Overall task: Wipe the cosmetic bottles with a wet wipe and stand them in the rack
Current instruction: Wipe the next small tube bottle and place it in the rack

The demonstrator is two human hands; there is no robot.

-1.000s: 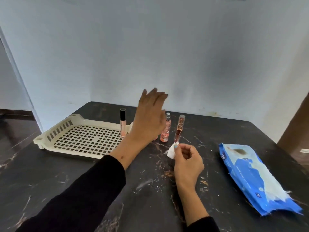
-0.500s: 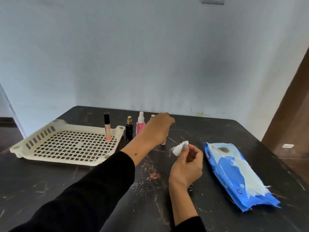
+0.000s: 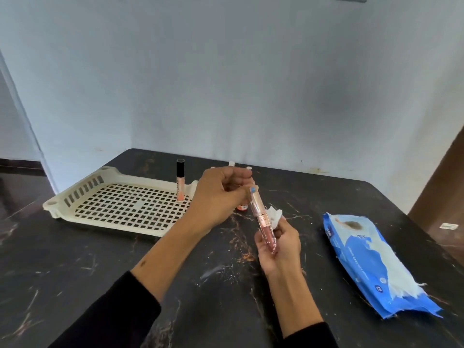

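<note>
Wipe step starting. Left hand (image 3: 221,194) pinches the pink tube's (image 3: 263,222) cap end, mid-table; right hand (image 3: 278,244) curls round its lower end, holding the wipe (image 3: 275,214). Next: rub down, stand it in rack (image 3: 120,207) beside the black-capped tube (image 3: 180,182).

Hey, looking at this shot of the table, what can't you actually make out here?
- Bottles behind the left hand, head view: the hand hides all but two white tops and an orange base.
- Wet wipe: mostly hidden behind the pink tube and the right hand.
- Print on the blue wipes pack: too small to read.
</note>
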